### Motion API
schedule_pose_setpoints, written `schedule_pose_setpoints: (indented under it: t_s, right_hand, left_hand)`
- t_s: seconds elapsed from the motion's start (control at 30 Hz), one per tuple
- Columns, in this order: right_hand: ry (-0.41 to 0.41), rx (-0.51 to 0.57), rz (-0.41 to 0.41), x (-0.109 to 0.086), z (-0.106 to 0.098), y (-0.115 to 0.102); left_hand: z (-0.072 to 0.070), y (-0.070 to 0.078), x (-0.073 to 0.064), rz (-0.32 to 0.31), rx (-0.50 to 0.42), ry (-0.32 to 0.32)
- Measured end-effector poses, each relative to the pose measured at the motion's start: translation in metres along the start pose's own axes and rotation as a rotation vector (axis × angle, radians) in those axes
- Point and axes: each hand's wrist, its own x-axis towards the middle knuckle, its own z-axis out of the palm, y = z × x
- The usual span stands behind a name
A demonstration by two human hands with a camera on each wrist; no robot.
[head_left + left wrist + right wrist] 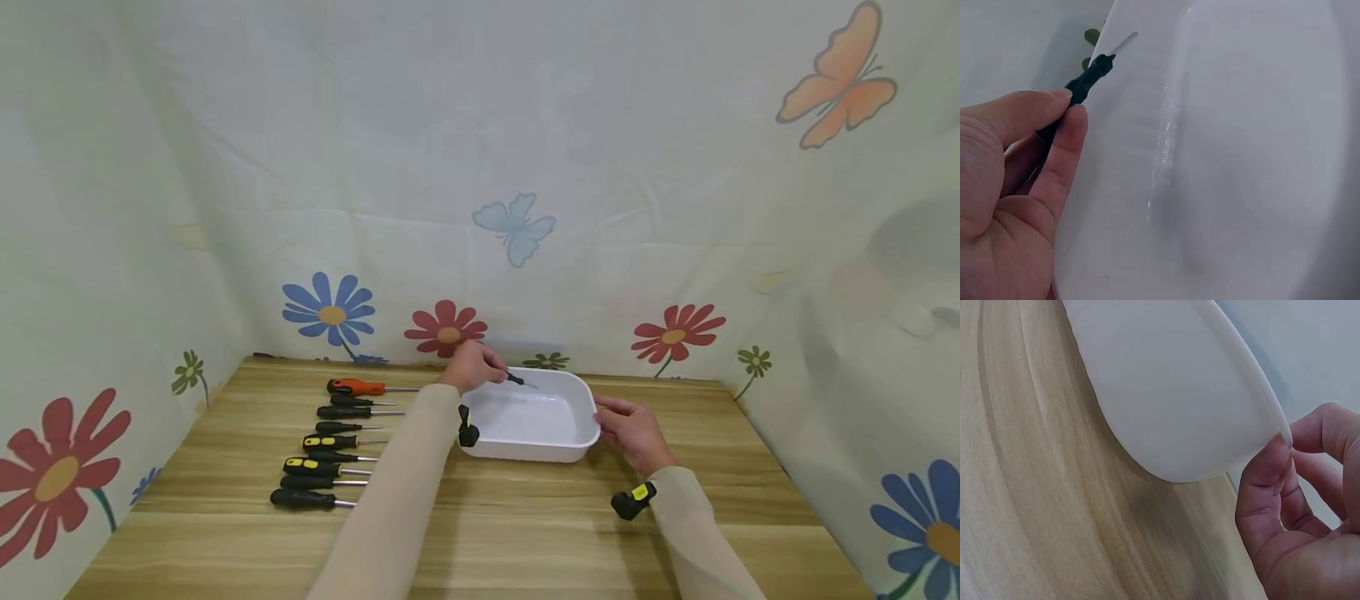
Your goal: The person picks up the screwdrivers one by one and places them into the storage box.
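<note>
Between its thumb and fingers my left hand [474, 367] pinches a small black screwdriver [1090, 78] by the handle. In the head view the screwdriver's short metal shaft reaches over the back left part of a white rectangular tub [540, 452]. On the tub's right side, my right hand [632, 432] grips the rim, thumb and fingertips on either side of it in the right wrist view. The tub's inside shows bare white in the head view. Part of its left end is hidden behind the left wrist.
Several screwdrivers lie in a column on the wooden table [525, 533] at the left, handles leftward. The rearmost has an orange handle [358, 387]; the front one has a black handle [303, 498]. My left forearm covers some tips. A flowered curtain [390, 250] stands behind the table.
</note>
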Motion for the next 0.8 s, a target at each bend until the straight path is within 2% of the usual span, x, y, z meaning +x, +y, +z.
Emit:
schedule_pose_setpoints:
  t_s: [0.2, 0.47, 0.6, 0.8]
  right_hand:
    - [0.006, -0.009, 0.005, 0.002, 0.001, 0.0]
    - [-0.003, 0.001, 0.001, 0.003, 0.002, 0.0]
    - [-0.003, 0.005, -0.005, 0.002, 0.003, 0.0]
    - [-0.011, -0.005, -0.026, 0.001, 0.003, 0.0]
  left_hand:
    - [0.005, -0.001, 0.005, -0.03, 0.051, -0.003]
    - [0.009, 0.005, 0.003, -0.007, 0.163, -0.031]
    - [0.009, 0.009, 0.0, -0.014, 0.174, -0.049]
    - [0.012, 0.005, 0.003, 0.011, 0.201, -0.05]
